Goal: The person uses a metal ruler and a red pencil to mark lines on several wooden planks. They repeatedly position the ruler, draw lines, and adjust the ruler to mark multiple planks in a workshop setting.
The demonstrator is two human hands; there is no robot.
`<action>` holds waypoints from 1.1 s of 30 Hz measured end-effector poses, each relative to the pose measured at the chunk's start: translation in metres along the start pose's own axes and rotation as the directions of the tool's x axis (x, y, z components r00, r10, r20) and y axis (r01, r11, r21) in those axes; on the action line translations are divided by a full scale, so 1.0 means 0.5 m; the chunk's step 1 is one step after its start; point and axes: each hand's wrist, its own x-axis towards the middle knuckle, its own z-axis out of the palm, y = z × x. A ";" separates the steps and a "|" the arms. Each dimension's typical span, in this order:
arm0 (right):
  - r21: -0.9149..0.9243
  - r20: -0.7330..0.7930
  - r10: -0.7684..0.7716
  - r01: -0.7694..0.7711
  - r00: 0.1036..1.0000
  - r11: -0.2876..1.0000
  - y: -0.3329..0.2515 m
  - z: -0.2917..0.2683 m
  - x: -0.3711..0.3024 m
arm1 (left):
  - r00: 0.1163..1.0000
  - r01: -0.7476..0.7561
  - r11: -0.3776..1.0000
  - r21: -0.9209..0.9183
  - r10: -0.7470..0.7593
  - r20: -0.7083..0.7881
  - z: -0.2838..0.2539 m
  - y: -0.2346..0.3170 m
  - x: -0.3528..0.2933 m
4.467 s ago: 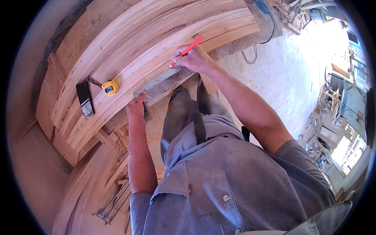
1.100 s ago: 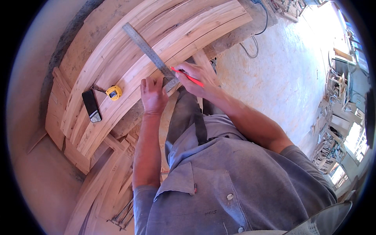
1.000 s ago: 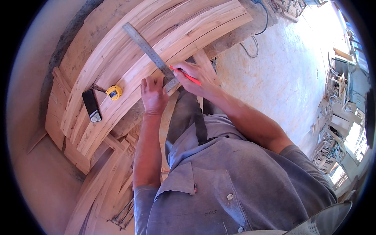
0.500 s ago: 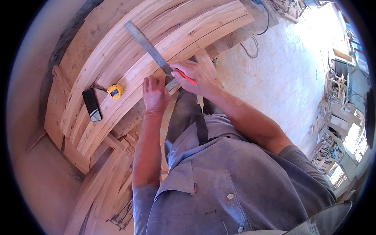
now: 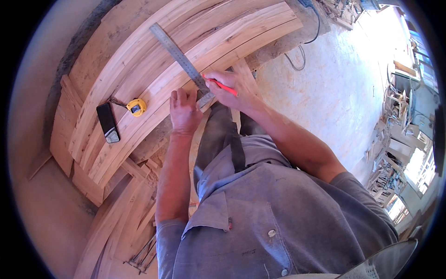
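A metal square lies across several curved wooden boards (image 5: 134,69), its long ruled blade (image 5: 174,50) reaching up and left. Its short arm (image 5: 206,98) sits at the boards' near edge, between my hands. My right hand (image 5: 231,88) grips a red pencil (image 5: 223,86), with the tip beside the blade's lower end. My left hand (image 5: 185,111) rests at the near edge with its fingers curled, close against the end of the short arm. Whatever those fingers hold is hidden. Left of it, a yellow tape measure (image 5: 136,107) and a black phone (image 5: 108,123) lie on the boards.
More curved wooden pieces (image 5: 114,218) lean at the lower left, near some metal rods (image 5: 141,255). A pale floor (image 5: 325,93) stretches to the right, with a cable loop (image 5: 297,63) by the bench. Wood scraps (image 5: 395,153) are piled along the far right.
My right hand has shifted slightly to the right, and the red pencil now lies at a flatter angle beside the blade. My left hand stays in nearly the same place.
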 end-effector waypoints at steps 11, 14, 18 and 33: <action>-0.129 0.071 -0.064 0.073 0.995 0.989 0.029 0.024 -0.012 | 1.000 -0.001 1.000 0.018 0.001 0.022 0.010 -0.001 -0.006; -0.078 0.029 -0.071 0.073 0.997 0.994 0.017 0.023 -0.022 | 1.000 0.002 0.999 0.051 -0.004 0.024 0.012 -0.004 -0.005; -0.103 0.062 -0.044 0.050 0.997 0.993 0.025 0.028 -0.001 | 1.000 -0.010 0.999 0.048 0.009 0.027 0.007 -0.001 -0.004; -0.271 0.535 0.480 -0.397 0.695 0.877 0.155 0.030 -0.258 | 0.999 -0.015 1.000 0.017 0.015 0.046 -0.020 -0.010 -0.028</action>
